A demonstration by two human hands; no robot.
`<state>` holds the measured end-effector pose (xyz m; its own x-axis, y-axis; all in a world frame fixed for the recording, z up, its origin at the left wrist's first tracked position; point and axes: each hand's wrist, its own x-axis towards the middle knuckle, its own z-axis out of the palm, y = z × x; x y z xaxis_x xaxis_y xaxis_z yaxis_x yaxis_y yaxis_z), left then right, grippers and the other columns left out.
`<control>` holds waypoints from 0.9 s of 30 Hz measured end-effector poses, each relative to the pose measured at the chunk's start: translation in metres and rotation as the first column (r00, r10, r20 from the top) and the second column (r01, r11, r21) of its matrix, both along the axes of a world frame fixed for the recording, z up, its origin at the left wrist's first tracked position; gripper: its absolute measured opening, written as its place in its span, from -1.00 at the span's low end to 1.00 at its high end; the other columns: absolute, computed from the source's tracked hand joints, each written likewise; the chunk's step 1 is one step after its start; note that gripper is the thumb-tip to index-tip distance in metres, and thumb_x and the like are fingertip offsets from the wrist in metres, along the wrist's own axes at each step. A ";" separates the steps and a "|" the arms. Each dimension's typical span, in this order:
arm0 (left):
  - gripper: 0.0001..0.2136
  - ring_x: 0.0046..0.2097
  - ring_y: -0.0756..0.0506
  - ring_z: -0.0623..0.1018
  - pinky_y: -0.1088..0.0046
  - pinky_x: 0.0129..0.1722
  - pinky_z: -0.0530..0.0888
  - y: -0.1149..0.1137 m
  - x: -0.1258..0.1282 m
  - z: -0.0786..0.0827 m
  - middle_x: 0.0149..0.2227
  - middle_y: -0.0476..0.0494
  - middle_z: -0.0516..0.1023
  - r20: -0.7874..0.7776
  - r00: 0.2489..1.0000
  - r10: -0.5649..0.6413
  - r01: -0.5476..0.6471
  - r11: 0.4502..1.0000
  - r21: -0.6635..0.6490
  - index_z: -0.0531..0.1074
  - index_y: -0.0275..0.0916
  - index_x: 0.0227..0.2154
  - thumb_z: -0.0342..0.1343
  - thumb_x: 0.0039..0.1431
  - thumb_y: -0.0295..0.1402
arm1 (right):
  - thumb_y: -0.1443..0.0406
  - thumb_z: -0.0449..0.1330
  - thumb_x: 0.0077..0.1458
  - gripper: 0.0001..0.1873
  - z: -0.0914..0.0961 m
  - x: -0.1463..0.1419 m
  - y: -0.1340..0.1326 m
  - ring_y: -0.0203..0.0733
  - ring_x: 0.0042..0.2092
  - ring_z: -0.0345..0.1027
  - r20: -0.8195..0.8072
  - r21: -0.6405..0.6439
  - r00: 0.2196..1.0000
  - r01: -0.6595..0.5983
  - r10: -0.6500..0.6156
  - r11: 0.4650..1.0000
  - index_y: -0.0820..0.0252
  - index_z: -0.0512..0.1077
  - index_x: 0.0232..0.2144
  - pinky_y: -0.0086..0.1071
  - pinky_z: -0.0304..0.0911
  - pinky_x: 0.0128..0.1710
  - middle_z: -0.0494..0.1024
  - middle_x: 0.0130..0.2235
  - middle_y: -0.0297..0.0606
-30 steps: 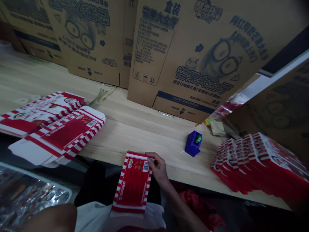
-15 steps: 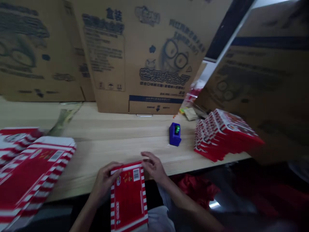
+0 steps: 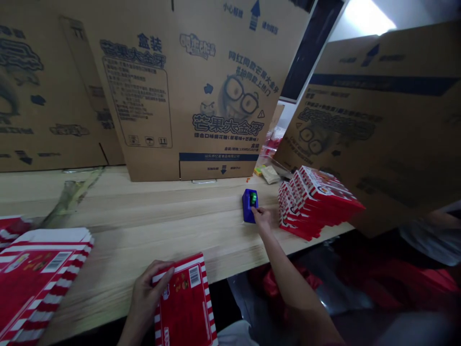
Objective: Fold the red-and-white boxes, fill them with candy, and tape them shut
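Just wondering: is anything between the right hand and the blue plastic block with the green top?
Nothing visible: the right hand is right at the blue plastic block with the green top.

Free room: bench (image 3: 154,211) stretching between flat cartons (image 3: 39,278) and blue block (image 3: 249,205); stacked boxes (image 3: 317,202) standing in the way beyond right hand (image 3: 261,216).

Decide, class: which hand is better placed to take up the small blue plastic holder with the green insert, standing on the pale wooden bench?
Probably the right hand: it is already at the blue plastic holder, while the left hand is occupied gripping the flat red-and-white striped carton, further from the holder.
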<state>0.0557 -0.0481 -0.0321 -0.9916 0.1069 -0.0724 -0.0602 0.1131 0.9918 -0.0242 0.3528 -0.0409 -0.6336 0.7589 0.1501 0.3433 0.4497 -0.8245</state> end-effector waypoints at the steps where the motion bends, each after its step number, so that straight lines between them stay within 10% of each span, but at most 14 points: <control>1: -0.72 -0.22 -0.15 0.54 0.45 -0.28 0.49 0.000 0.001 0.001 -0.30 -0.13 0.52 0.001 1.000 0.007 -0.007 1.000 0.002 0.55 -0.24 -0.38 0.25 -0.04 -0.11 | 0.00 0.22 -0.25 -0.61 -0.002 0.001 -0.002 -0.04 -0.44 0.39 0.008 0.007 1.000 0.008 -0.008 1.000 0.25 0.49 -0.59 -0.31 0.20 -0.47 0.50 -0.58 -0.20; 13: -0.70 -0.23 -0.17 0.54 0.43 -0.32 0.51 0.002 0.003 0.004 -0.31 -0.15 0.52 0.031 0.998 0.046 -0.046 0.999 -0.012 0.54 -0.25 -0.39 0.24 -0.04 -0.09 | 0.09 0.34 -0.42 -0.62 -0.004 -0.027 -0.027 -0.02 -0.24 0.38 -0.049 0.019 0.989 -0.141 0.142 0.990 0.23 0.53 -0.53 -0.22 0.27 -0.14 0.55 -0.32 -0.12; 27: -0.73 -0.27 -0.14 0.55 0.45 -0.33 0.51 0.004 0.002 0.006 -0.33 -0.15 0.53 -0.015 0.997 0.070 -0.070 0.997 -0.029 0.56 -0.25 -0.40 0.25 -0.04 -0.13 | 0.10 0.26 -0.38 -0.72 -0.006 -0.053 -0.045 -0.23 -0.53 0.25 -0.219 -0.293 0.969 -0.174 0.111 0.940 0.19 0.39 -0.74 -0.38 0.16 -0.49 0.39 -0.67 -0.34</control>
<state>0.0582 -0.0441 -0.0264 -0.9975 0.0354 -0.0608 -0.0554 0.1382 0.9889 -0.0776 0.3077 -0.0467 -0.7200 0.6918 0.0559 0.1115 0.1949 -0.9745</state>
